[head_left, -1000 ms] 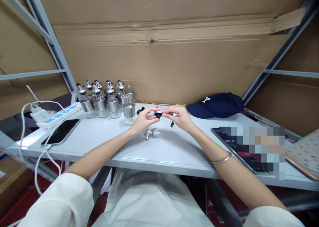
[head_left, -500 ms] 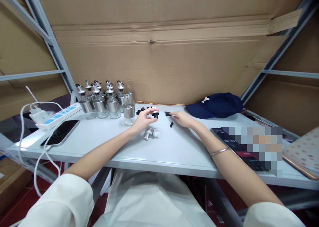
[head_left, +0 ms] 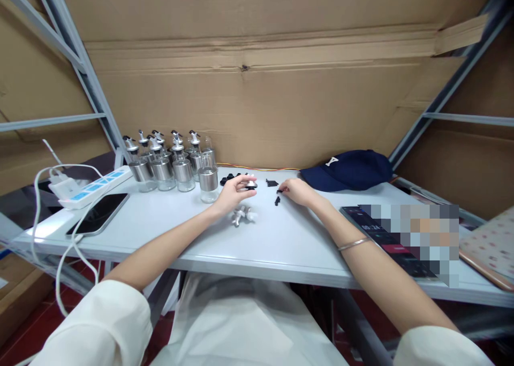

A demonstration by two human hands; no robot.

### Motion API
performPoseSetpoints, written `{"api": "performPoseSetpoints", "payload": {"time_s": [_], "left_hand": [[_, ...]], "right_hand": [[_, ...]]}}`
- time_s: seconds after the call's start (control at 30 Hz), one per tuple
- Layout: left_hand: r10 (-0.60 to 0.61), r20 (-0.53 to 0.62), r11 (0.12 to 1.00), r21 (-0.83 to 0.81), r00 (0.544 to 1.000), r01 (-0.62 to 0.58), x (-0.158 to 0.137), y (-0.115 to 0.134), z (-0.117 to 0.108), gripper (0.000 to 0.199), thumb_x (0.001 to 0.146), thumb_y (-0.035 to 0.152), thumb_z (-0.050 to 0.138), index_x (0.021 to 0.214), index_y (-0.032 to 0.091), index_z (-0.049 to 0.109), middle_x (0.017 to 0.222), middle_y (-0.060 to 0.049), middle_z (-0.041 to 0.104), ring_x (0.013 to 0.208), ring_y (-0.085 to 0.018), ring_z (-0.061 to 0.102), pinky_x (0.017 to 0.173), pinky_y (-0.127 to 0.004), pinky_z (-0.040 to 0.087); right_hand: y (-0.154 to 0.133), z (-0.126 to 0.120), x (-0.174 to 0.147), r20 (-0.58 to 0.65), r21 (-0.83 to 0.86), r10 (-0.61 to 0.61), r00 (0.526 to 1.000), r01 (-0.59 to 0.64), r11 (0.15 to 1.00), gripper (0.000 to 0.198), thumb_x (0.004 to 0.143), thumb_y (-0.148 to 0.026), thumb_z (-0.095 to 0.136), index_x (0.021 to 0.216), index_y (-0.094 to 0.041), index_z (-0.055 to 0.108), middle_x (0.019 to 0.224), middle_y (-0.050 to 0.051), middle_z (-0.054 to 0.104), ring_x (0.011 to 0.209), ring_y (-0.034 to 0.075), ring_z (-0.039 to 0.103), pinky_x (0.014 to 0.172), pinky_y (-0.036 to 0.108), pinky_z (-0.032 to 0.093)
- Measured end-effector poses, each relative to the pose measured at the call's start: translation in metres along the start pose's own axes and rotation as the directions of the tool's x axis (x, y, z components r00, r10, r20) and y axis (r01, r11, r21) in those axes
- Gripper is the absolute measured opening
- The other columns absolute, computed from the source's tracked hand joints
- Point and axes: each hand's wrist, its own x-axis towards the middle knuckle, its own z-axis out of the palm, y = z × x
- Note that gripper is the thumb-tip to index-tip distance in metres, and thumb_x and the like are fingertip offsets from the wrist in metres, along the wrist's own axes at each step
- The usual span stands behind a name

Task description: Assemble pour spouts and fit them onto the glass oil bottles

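My left hand (head_left: 233, 193) is closed round a pourer spout (head_left: 251, 184) with a silvery top and a black stopper, held just above the table. My right hand (head_left: 297, 191) pinches a small black plastic piece (head_left: 279, 191), partly covered by the fingertips. Just below those fingers lies another small black piece (head_left: 277, 201), and a little pile of flat black pieces (head_left: 272, 183) is to their left. Loose silvery spout tops (head_left: 240, 215) rest on the table below my left hand. Several black stoppers (head_left: 228, 179) lie behind it, partly hidden.
Several glass bottles with steel bands and spouts (head_left: 162, 170) stand at the left; a bottle with an open neck (head_left: 208, 179) is nearest. A power strip (head_left: 94, 188) and a phone (head_left: 97, 214) lie further left. A navy cap (head_left: 349, 170) and a lit phone (head_left: 385, 237) are at right.
My right hand has moved slightly right and nearer, away from the flat black pile, and now has a small black piece in its fingertips. The spout in my left hand has tilted.
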Motion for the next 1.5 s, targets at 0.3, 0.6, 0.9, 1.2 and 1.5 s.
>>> {"api": "performPoseSetpoints", "payload": {"time_s": [0.3,0.6,0.9,1.2,1.5], "left_hand": [[-0.013,0.081,0.993,-0.119,0.997,0.023,-0.002,-0.005,0.004,0.090,0.057,0.007,0.075,0.132,0.023,0.028,0.085,0.001,0.060,0.091,-0.017,0.063,0.085,-0.033,0.046],[0.008,0.149,0.998,-0.070,0.989,0.002,-0.005,0.001,0.005,0.075,0.058,0.009,0.076,0.124,0.018,0.042,0.083,-0.001,0.061,0.086,-0.016,0.064,0.085,-0.034,0.047],[0.038,0.145,0.997,-0.067,0.989,-0.029,-0.003,-0.002,0.004,0.074,0.059,0.009,0.075,0.124,0.020,0.044,0.084,0.000,0.060,0.087,-0.016,0.063,0.086,-0.034,0.047],[0.094,0.086,0.993,-0.080,0.992,-0.087,-0.002,0.000,0.005,0.070,0.060,0.012,0.075,0.124,0.017,0.050,0.088,-0.003,0.063,0.091,-0.018,0.063,0.090,-0.037,0.047],[0.051,0.020,0.983,-0.178,0.999,-0.047,-0.002,0.002,0.005,0.073,0.059,0.018,0.078,0.127,0.018,0.051,0.093,-0.004,0.064,0.092,-0.019,0.062,0.086,-0.036,0.050]], "right_hand": [[-0.037,-0.023,-0.011,-0.508,0.265,0.135,0.851,0.006,0.964,0.019,0.089,-0.027,0.044,0.096,-0.017,0.059,0.075,0.006,0.069,0.067,0.018,0.063,0.063,0.026,0.042],[-0.069,-0.021,-0.023,-0.660,0.098,-0.269,0.702,0.436,0.894,0.021,0.090,-0.029,0.047,0.074,-0.020,0.057,0.060,0.001,0.062,0.054,0.014,0.052,0.064,0.027,0.040],[-0.070,-0.020,-0.023,-0.710,0.104,-0.278,0.646,0.488,0.867,0.014,0.088,-0.018,0.047,0.089,-0.019,0.061,0.073,0.003,0.068,0.059,0.014,0.058,0.066,0.029,0.043],[-0.067,-0.020,-0.021,-0.714,0.133,-0.280,0.641,0.518,0.845,0.016,0.088,-0.019,0.048,0.093,-0.020,0.063,0.082,0.005,0.071,0.070,0.017,0.064,0.071,0.031,0.048],[-0.073,-0.023,-0.025,-0.667,0.312,-0.226,0.710,0.541,0.781,0.022,0.088,-0.024,0.048,0.103,-0.019,0.063,0.085,0.005,0.070,0.071,0.016,0.062,0.063,0.027,0.049]]}}
